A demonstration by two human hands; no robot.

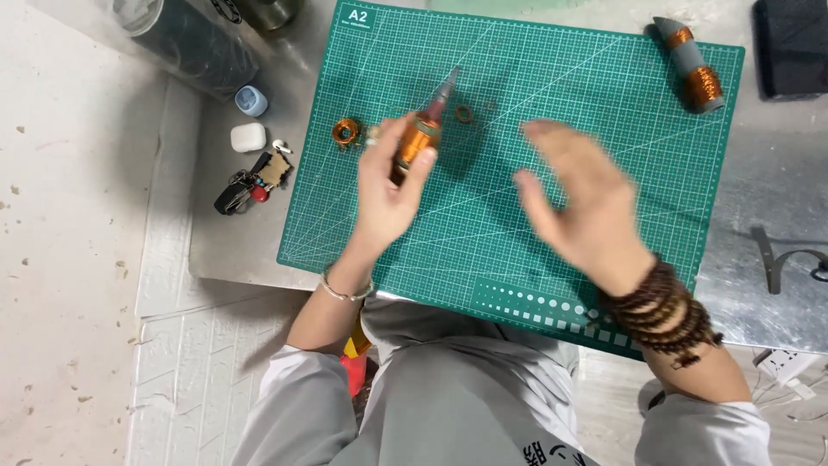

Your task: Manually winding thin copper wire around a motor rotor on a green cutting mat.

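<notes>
The left hand is closed around a spool wound with copper wire. The grip is firm: the fingers wrap the orange winding, and the grey pointed end of the spool stands out above the hand, toward the far side of the green cutting mat. The spool is held above the mat, at its left middle part.

The right hand is blurred. It hovers over the centre of the mat with the fingers spread and loose, and it holds nothing. It does not touch the spool. A dark beaded bracelet sits on the right wrist, and a thin silver bangle is on the left wrist.

On the mat, just left of the left hand, lies a small copper coil. A small copper ring lies near the tip of the held spool. In the far right corner of the mat lies a second grey spool with copper wire, well apart from both hands.

The mat rests on a metal worktop. Left of the mat there are a white earbud case, a small blue cap and a bunch of keys.
</notes>
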